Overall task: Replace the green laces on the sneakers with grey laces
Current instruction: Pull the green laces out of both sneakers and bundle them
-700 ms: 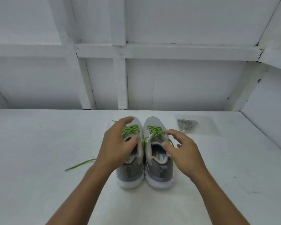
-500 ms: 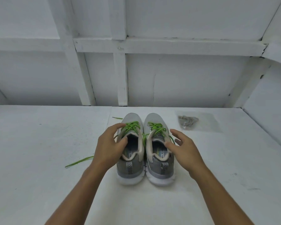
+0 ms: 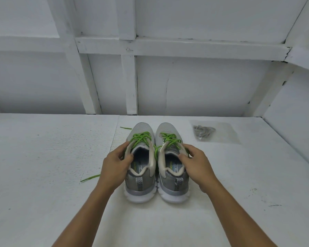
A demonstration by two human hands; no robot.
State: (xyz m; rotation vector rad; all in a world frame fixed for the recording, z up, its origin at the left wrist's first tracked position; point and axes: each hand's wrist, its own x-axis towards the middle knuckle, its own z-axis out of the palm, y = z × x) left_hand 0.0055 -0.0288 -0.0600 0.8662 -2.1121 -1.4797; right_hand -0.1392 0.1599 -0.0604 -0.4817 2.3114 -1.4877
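Cannot see the outer side of the left sneaker (image 3: pixel 141 186) behind the left hand (image 3: pixel 114 164), nor that of the right sneaker (image 3: pixel 173 188) behind the right hand (image 3: pixel 196 166). Cannot follow the green lace end (image 3: pixel 90 178) on the left past the left forearm (image 3: pixel 89 211). Can read only part of the insole print (image 3: pixel 176 169). Cannot count the grey laces (image 3: pixel 203 131) in the clear bag (image 3: pixel 225 135) at far right: too small. Lose the left forearm and right forearm (image 3: pixel 239 216) at the near edge.

Left forearm (image 3: pixel 86 214) and right forearm (image 3: pixel 239 214) show bare to the lower edge; left grip (image 3: pixel 114 165) and right grip (image 3: pixel 197 165) are bare too.
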